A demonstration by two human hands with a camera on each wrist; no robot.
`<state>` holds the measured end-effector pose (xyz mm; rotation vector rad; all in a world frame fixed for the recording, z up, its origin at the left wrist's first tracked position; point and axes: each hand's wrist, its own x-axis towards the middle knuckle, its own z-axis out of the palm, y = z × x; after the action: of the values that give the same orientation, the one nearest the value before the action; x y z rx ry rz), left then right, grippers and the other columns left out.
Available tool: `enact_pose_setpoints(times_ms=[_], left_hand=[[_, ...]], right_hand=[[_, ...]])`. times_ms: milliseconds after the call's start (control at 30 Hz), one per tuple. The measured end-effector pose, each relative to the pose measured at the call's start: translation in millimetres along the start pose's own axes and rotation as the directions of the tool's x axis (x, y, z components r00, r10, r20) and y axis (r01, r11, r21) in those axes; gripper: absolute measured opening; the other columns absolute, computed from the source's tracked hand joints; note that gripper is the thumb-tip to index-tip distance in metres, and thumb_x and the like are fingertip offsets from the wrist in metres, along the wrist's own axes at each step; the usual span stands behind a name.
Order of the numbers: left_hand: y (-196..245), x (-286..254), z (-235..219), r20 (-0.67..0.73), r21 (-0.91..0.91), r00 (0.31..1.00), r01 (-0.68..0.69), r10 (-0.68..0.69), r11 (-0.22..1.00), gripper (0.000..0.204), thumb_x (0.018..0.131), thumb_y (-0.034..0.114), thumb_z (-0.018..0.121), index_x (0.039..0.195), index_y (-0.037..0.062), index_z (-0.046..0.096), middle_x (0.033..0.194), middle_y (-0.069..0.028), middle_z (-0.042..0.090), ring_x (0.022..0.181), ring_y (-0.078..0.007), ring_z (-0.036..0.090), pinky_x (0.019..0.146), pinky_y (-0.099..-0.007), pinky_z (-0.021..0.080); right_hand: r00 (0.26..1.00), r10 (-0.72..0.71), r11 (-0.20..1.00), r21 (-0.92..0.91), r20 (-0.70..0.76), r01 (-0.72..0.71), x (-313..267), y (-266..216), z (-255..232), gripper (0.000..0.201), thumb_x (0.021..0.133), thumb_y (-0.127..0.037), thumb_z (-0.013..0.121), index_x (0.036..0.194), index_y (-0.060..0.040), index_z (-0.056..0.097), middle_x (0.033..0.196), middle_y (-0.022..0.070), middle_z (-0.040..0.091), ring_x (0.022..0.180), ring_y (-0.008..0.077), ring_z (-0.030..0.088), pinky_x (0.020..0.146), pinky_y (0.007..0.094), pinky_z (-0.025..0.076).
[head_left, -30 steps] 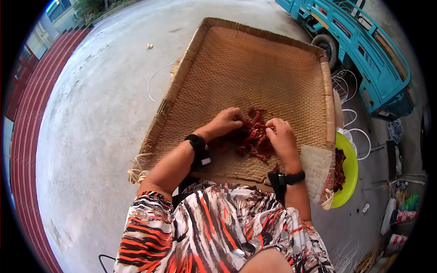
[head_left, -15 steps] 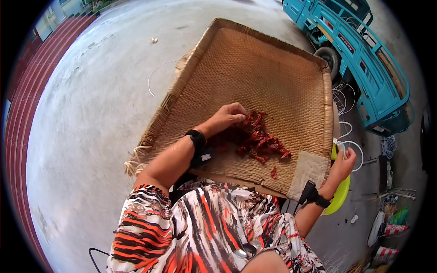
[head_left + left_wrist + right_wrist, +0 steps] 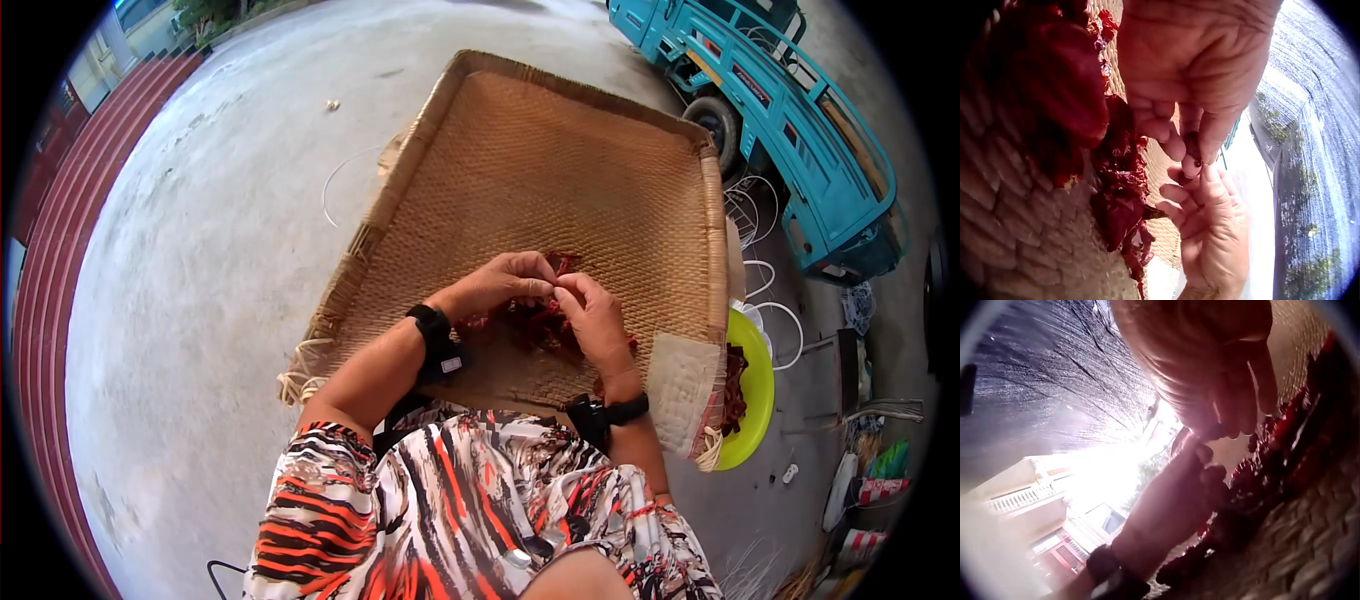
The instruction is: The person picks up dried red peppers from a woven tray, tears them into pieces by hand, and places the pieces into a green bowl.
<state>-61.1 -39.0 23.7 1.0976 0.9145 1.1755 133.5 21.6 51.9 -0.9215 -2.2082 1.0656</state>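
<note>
My left hand (image 3: 503,280) and right hand (image 3: 600,322) meet fingertip to fingertip over a woven basket tray (image 3: 570,160). Between the left thumb and fingers sits a small dark red dried chili pepper (image 3: 1192,145), pinched there. The right thumb and fingertips pinch at its lower end, and most of it is hidden behind the fingers. Under and around both hands lies a pile of wrinkled dried chili peppers (image 3: 1116,203), partly covered by the hands in the head view. In the right wrist view, glossy peppers (image 3: 1254,472) lie on the weave beside the joined fingertips.
A yellow-green bowl (image 3: 760,410) with dried peppers (image 3: 735,385) stands right of the tray, partly under its edge. A pale patch (image 3: 685,390) covers the tray's near right corner. Beyond are a teal cargo vehicle (image 3: 760,110), white tubing (image 3: 790,325) and red steps (image 3: 95,190).
My right hand went from the pile out to the yellow-green bowl, then came back to the left hand. The left hand stayed over the pile, and the fingertips now meet at one pepper.
</note>
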Motion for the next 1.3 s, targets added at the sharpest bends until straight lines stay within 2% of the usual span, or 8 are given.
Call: enact_pose_setpoints(times_ms=[233, 533, 733, 800, 900, 967, 1167, 1300], left_hand=[[-1.1, -0.3, -0.9, -0.133, 0.05, 0.989, 0.077, -0.07, 0.996, 0.02, 0.092, 0.021, 0.068, 0.103, 0.0065, 0.062, 0.088, 0.0015, 0.062, 0.078, -0.0058, 0.056, 0.069, -0.0211, 0.046], [-16.7, 5.6, -9.7, -0.207, 0.084, 0.976, 0.087, -0.068, 0.993, 0.021, 0.093, 0.022, 0.066, 0.104, 0.0059, 0.06, 0.087, 0.001, 0.061, 0.077, -0.0063, 0.055, 0.068, -0.0216, 0.046], [-18.2, 5.2, -9.7, -0.272, 0.137, 0.962, 0.05, -0.011, 0.989, 0.017, 0.093, 0.018, 0.064, 0.104, 0.0061, 0.06, 0.087, 0.0015, 0.059, 0.076, -0.0068, 0.055, 0.069, -0.0222, 0.047], [-24.7, 9.3, -12.6, -0.282, 0.231, 0.955, -0.026, 0.092, 0.973, 0.017, 0.092, 0.017, 0.064, 0.105, 0.0065, 0.061, 0.091, 0.0004, 0.059, 0.081, -0.0092, 0.055, 0.071, -0.0245, 0.048], [-30.0, 15.6, -13.7, -0.245, 0.602, 0.914, -0.119, 0.325, 0.789, 0.019, 0.09, 0.017, 0.064, 0.108, 0.009, 0.062, 0.104, -0.0049, 0.058, 0.097, -0.0176, 0.054, 0.082, -0.0325, 0.047], [-22.2, 15.3, -6.5, -0.171, 0.899, 0.885, -0.039, 0.433, 0.436, 0.024, 0.089, 0.018, 0.065, 0.112, 0.0118, 0.063, 0.116, -0.0104, 0.056, 0.113, -0.0252, 0.05, 0.093, -0.0394, 0.044], [-50.9, 27.3, 0.2, -0.079, 0.973, 0.94, 0.0, 0.333, 0.23, 0.037, 0.091, 0.034, 0.06, 0.125, 0.0174, 0.061, 0.144, -0.0152, 0.043, 0.135, -0.0354, 0.034, 0.109, -0.052, 0.027], [-40.8, 22.8, 3.1, -0.005, 0.966, 0.95, -0.077, 0.311, 0.248, 0.033, 0.092, 0.033, 0.059, 0.12, 0.0153, 0.064, 0.139, -0.0107, 0.05, 0.132, -0.0323, 0.04, 0.107, -0.0504, 0.03]], right_hand=[[0.987, 0.138, 0.903, 0.399, 0.087, -0.162, -3.3, 10.5, 5.5, 0.013, 0.09, -0.007, 0.065, 0.103, -0.004, 0.064, 0.088, -0.0002, 0.066, 0.081, 0.0069, 0.06, 0.072, 0.0235, 0.049], [0.984, 0.177, 0.849, 0.51, -0.028, -0.138, -6.5, 25.0, -21.1, 0.011, 0.091, -0.004, 0.063, 0.101, -0.0036, 0.064, 0.088, -0.0018, 0.063, 0.079, 0.0051, 0.056, 0.069, 0.0201, 0.046], [0.772, 0.038, 0.995, 0.097, -0.634, 0.03, -24.2, 68.0, -111.7, 0.01, 0.089, -0.003, 0.063, 0.099, -0.0024, 0.067, 0.09, 0.0008, 0.066, 0.082, 0.0082, 0.057, 0.076, 0.0235, 0.047], [0.695, -0.031, 0.974, -0.179, -0.719, -0.142, -40.1, 94.2, -148.1, 0.016, 0.088, -0.007, 0.063, 0.102, -0.0025, 0.066, 0.094, 0.0061, 0.065, 0.08, 0.0145, 0.06, 0.076, 0.0276, 0.049], [0.535, 0.021, 0.86, -0.258, -0.844, -0.441, -55.1, 87.6, -161.2, 0.02, 0.086, -0.01, 0.064, 0.105, -0.0035, 0.066, 0.1, 0.0104, 0.062, 0.081, 0.0217, 0.061, 0.078, 0.0334, 0.05], [0.565, -0.024, 0.86, -0.305, -0.825, -0.409, -52.6, 102.8, -161.1, 0.021, 0.086, -0.012, 0.063, 0.105, -0.0029, 0.065, 0.103, 0.0117, 0.06, 0.085, 0.0244, 0.061, 0.08, 0.0358, 0.049], [0.926, -0.031, 0.953, -0.29, -0.375, -0.086, -17.3, 48.0, -92.7, 0.021, 0.088, -0.016, 0.062, 0.105, -0.0034, 0.064, 0.103, 0.0135, 0.062, 0.101, 0.0288, 0.058, 0.09, 0.0405, 0.046], [0.99, -0.138, 0.867, -0.487, -0.021, 0.11, 0.1, 14.0, -46.2, 0.02, 0.083, -0.016, 0.067, 0.102, -0.0087, 0.064, 0.108, 0.0112, 0.061, 0.107, 0.0319, 0.055, 0.091, 0.0417, 0.046]])
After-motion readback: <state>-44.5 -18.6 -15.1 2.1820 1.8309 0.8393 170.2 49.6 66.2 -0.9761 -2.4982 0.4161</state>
